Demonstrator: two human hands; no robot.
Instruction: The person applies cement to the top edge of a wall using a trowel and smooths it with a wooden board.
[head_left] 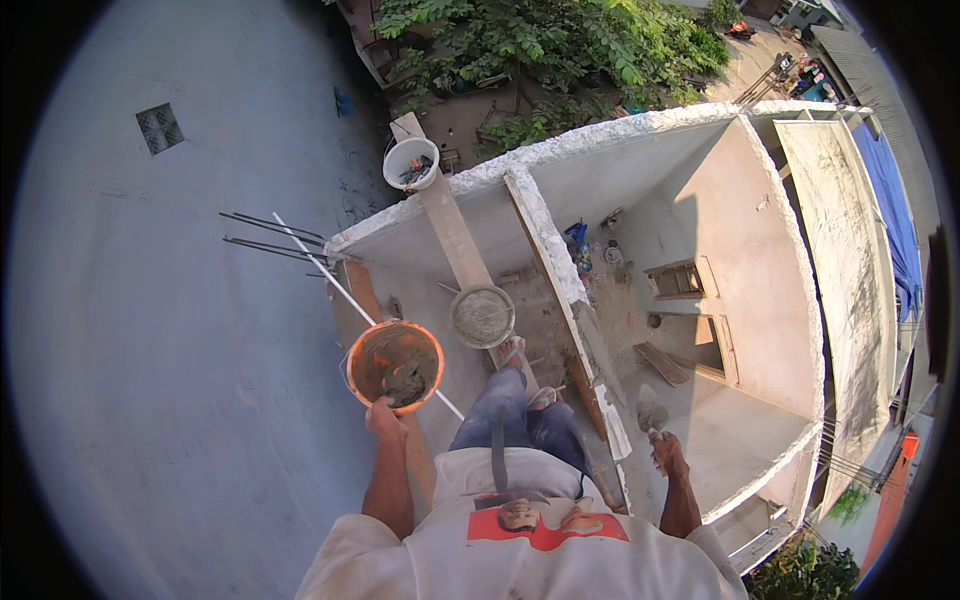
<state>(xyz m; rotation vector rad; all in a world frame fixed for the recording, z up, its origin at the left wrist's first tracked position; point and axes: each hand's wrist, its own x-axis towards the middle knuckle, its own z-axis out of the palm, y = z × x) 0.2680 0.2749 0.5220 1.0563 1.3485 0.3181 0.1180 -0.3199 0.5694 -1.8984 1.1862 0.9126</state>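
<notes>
My left hand [382, 418] grips the near rim of an orange bucket [438, 350], with fingers closed on it. Wet grey mortar [408, 382] lies in the bucket and smears its inner wall. Out to the right, my right hand [668, 454] is closed round the handle of a trowel [652, 412]. Its blade points away from me and looks coated in grey mortar. Ahead of my feet, a round pan [456, 318] of grey mortar rests on a wooden plank [453, 232].
I stand high over roofless rooms with rough-topped walls [640, 127]. A white bucket [394, 170] sits at the plank's far end. Rebar rods [275, 243] jut out at left, near a thin white pole [335, 278]. A grey wall [180, 330] rises at left. The floor lies far below.
</notes>
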